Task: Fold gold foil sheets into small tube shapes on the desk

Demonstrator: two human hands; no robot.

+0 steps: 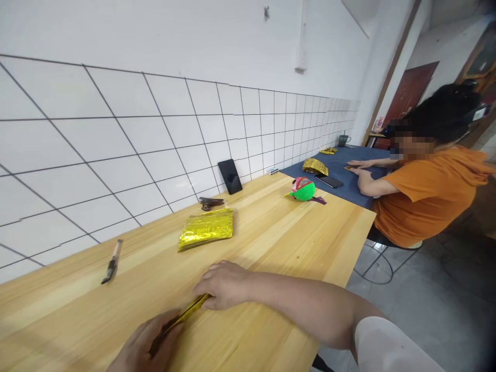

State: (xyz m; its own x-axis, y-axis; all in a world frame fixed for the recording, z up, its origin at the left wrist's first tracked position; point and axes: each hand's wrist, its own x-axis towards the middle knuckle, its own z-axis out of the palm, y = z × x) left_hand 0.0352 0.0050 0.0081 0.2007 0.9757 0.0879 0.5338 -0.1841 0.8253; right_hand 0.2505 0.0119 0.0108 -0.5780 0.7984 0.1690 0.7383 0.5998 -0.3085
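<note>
The left hand (153, 343) and right hand (225, 284) gripped the shiny gold strip (189, 311) on the table (271, 243); it looked light, bendy and slippery, best pinched softly at both ends.

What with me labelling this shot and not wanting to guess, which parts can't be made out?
All in the head view:
- Gold strip: both ends, covered by the left hand and right hand.
- Left wrist: cut off by the bottom edge.
- Gold stack: any fine print, lost in glare and blur.
- Small gold piece: partly under the other person's hands, too small.
- Mug: contents, hidden by its wall.
</note>
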